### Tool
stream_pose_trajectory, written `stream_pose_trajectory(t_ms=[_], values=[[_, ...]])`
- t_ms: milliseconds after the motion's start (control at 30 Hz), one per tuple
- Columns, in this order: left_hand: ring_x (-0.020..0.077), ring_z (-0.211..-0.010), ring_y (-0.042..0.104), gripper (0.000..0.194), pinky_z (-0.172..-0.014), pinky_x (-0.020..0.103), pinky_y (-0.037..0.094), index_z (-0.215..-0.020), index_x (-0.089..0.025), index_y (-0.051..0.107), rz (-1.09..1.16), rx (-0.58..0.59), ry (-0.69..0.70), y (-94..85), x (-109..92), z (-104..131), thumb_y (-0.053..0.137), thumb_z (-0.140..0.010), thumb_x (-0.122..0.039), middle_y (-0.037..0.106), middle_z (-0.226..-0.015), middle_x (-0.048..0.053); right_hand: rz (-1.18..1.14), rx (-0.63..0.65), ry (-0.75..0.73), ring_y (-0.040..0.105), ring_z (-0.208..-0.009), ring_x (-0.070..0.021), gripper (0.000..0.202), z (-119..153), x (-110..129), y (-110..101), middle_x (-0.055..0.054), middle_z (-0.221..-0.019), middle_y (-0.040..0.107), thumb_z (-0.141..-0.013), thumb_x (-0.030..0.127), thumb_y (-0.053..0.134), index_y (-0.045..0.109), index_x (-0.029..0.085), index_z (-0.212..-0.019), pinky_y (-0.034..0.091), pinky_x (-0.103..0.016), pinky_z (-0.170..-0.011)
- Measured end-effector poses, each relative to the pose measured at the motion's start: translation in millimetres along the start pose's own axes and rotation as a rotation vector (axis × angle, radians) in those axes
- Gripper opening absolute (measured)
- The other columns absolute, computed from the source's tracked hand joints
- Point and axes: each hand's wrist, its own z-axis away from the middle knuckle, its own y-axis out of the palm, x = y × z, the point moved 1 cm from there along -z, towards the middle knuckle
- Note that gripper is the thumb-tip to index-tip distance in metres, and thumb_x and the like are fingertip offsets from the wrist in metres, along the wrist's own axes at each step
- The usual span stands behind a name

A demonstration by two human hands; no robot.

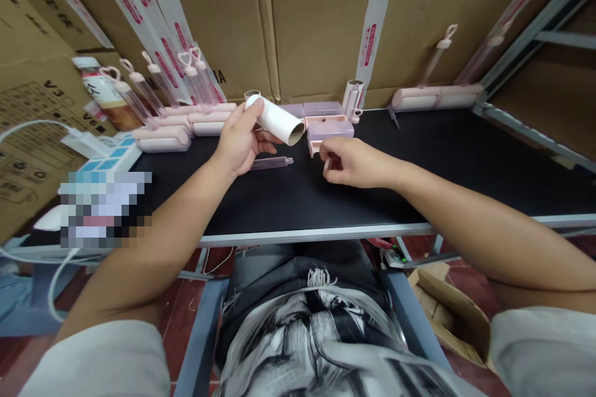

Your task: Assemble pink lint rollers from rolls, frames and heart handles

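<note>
A white cardboard tube [279, 121] is gripped between the thumb and fingers of my left hand [239, 139], tilted with its open end toward the lower right. Beneath that hand, a clear pinkish plastic tube [272, 163] lies on the black table, partly hidden. My right hand [347, 161] is curled closed just in front of a lilac and pink plastic case [330, 130]. Whatever its fingers hold, if anything, is too small to make out. Behind the case stands another cardboard tube [347, 96] with a clear piece and a pink heart-shaped loop against it.
Several pink cases with upright clear tubes and heart loops [186, 59] stand at the left. Two more pink cases [416, 98] are at the right back. A drink bottle [105, 93], a power strip [109, 152] and a blurred-out object [105, 208] occupy the left side. Cardboard walls the back.
</note>
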Motion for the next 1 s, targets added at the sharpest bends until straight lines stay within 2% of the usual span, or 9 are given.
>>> stream_pose_trajectory(t_ms=[133,233,333,433,500,567,767,1000], values=[[0.0177,-0.065,0.076,0.055,-0.05,0.022,0.056,-0.124,-0.022,0.055,-0.031,0.037,-0.024,1.7,-0.6,3.2,0.078,-0.089,-0.057,0.072,-0.084,0.001,-0.188,-0.187,-0.122,0.063,-0.086,-0.0206,0.025,-0.3,2.5,2.9,-0.006,-0.09,0.066,-0.078,0.025,0.071,0.048,0.022,-0.069,0.047,-0.033,-0.08],[0.0179,-0.068,0.078,0.054,-0.051,0.022,0.058,-0.121,-0.021,0.053,-0.035,0.059,-0.031,2.2,-0.5,4.6,0.08,-0.086,-0.051,0.074,-0.088,0.001,-0.281,-0.314,-0.14,0.068,-0.092,-0.024,0.034,0.7,5.7,4.0,-0.007,-0.089,0.068,-0.083,0.03,0.075,0.047,0.023,-0.065,0.05,-0.036,-0.083],[0.0179,-0.068,0.078,0.053,-0.05,0.022,0.058,-0.118,-0.021,0.053,-0.02,0.073,-0.028,1.7,-0.2,4.6,0.081,-0.085,-0.051,0.075,-0.09,0.002,-0.347,-0.418,-0.073,0.07,-0.091,-0.0243,0.036,2.5,8.8,2.8,-0.008,-0.097,0.075,-0.089,0.046,0.079,0.054,0.024,-0.077,0.053,-0.038,-0.082],[0.0184,-0.069,0.079,0.055,-0.05,0.022,0.058,-0.118,-0.021,0.053,-0.005,0.102,-0.033,1.8,0.6,4.7,0.084,-0.085,-0.052,0.077,-0.091,0.002,-0.33,-0.487,0.031,0.073,-0.116,-0.0292,0.043,4.0,11.3,0.1,-0.012,-0.129,0.077,-0.094,0.066,0.075,0.063,0.026,-0.101,0.059,-0.042,-0.094],[0.0193,-0.071,0.081,0.058,-0.051,0.022,0.059,-0.12,-0.021,0.053,0.007,0.131,-0.044,2.7,1.0,5.5,0.087,-0.084,-0.053,0.078,-0.092,0.002,-0.278,-0.515,0.092,0.071,-0.129,-0.0321,0.05,4.1,12.1,-1.0,-0.014,-0.142,0.073,-0.096,0.073,0.071,0.064,0.027,-0.114,0.061,-0.045,-0.1],[0.0205,-0.075,0.082,0.061,-0.054,0.023,0.061,-0.121,-0.022,0.053,0.02,0.157,-0.054,4.1,1.2,7.2,0.089,-0.084,-0.055,0.078,-0.094,0.002,-0.26,-0.525,0.108,0.07,-0.133,-0.033,0.054,3.1,11.9,-0.4,-0.014,-0.146,0.071,-0.096,0.076,0.068,0.065,0.028,-0.12,0.062,-0.047,-0.103],[0.0224,-0.086,0.085,0.065,-0.063,0.026,0.068,-0.117,-0.023,0.05,0.039,0.211,-0.074,9.2,0.8,13.6,0.093,-0.081,-0.056,0.079,-0.102,0.003,-0.402,-0.537,-0.017,0.069,-0.139,-0.0323,0.058,-0.9,8.9,5.8,-0.014,-0.145,0.072,-0.094,0.081,0.067,0.064,0.027,-0.115,0.06,-0.05,-0.11],[0.0236,-0.087,0.086,0.06,-0.065,0.029,0.069,-0.114,-0.024,0.048,0.084,0.234,-0.134,14.2,4.1,15.6,0.085,-0.089,-0.063,0.079,-0.104,0.004,-0.338,-0.557,-0.041,0.066,-0.146,-0.0334,0.049,1.2,9.3,6.5,-0.014,-0.141,0.074,-0.1,0.072,0.066,0.067,0.027,-0.12,0.058,-0.052,-0.112]])
